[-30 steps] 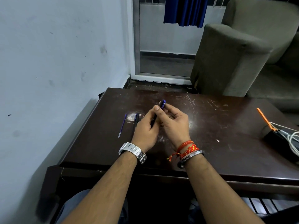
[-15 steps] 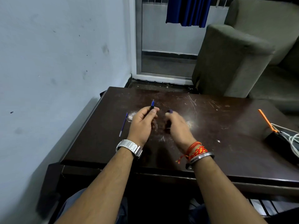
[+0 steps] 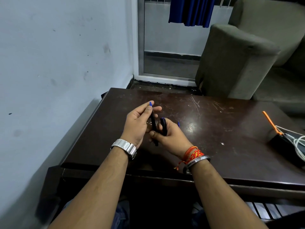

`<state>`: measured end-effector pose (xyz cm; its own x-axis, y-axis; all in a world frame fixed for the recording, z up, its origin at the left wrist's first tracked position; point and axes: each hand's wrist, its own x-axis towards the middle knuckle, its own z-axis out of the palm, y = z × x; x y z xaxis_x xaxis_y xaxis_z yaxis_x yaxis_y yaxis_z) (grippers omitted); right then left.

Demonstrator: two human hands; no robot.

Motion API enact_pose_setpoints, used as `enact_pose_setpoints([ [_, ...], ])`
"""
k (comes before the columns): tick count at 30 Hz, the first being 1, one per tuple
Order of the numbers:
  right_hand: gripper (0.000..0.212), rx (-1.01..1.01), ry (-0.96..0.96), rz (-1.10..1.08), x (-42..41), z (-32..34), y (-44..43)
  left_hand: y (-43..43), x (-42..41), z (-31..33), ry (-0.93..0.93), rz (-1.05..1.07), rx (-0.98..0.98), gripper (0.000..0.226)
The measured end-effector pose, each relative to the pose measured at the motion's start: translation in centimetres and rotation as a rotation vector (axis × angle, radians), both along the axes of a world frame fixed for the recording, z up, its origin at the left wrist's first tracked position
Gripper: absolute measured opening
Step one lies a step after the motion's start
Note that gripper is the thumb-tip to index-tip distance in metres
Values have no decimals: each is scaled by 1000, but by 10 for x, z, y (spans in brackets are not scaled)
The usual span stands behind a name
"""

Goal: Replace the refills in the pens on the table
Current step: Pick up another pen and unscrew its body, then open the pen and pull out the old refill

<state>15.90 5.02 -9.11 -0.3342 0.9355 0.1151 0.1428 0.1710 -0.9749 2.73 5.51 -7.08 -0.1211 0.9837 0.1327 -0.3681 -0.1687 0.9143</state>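
Observation:
Above the dark wooden table [image 3: 214, 146], my left hand [image 3: 136, 124] grips a slim dark pen barrel [image 3: 153, 120] with a blue tip pointing up and away. My right hand [image 3: 173, 139] is closed on a short black pen piece [image 3: 163, 125] right beside the barrel's lower end. A thin blue tip [image 3: 178, 123] pokes out behind my right fingers; I cannot tell if it is a refill. The two hands touch near the table's left middle. Other pens or refills on the table are hidden by my hands.
A black box with white cables [image 3: 285, 142] and an orange strip [image 3: 268, 120] sit at the table's right edge. A grey wall runs along the left. A grey-green sofa [image 3: 234, 63] stands behind the table, beside a glass door.
Half a second ago my hands were apart, each with a pen part. They have come back together, closer to me. The loose blue refill on the left is now hidden.

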Motion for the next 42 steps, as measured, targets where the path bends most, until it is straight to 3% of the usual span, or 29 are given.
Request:
enact_pose_setpoints([
  [10, 21, 60, -191, -95, -6, 1, -2, 6, -8, -8, 65, 168, -34, 11],
  [15, 37, 28, -158, -66, -4, 6, -7, 7, -13, -9, 201, 331, -31, 43],
  [19, 24, 67, -126, -99, -5, 6, -7, 4, -8, -7, 84, 42, -133, 22],
  [22, 15, 50, -72, -84, -3, 7, -6, 0, -5, -4, 111, 76, -82, 5],
  [25, 16, 55, -60, -63, -3, 7, -6, 1, -6, -6, 200, 210, -45, 26],
  [27, 16, 61, -42, -69, -3, 8, -6, 1, -6, -6, 227, 169, -88, 41],
  [31, 21, 62, -23, -68, -1, 9, -6, -2, -1, -2, 80, -76, -131, 17],
  [34, 22, 82, -36, -75, -1, 9, -6, -1, -1, -5, 163, 42, -95, 9],
  [38, 22, 85, -40, -70, -1, 11, -7, 0, -4, -7, 201, 117, -44, 18],
  [42, 21, 52, -21, -88, 0, 9, -5, 1, -5, -6, 127, -21, -86, 17],
])
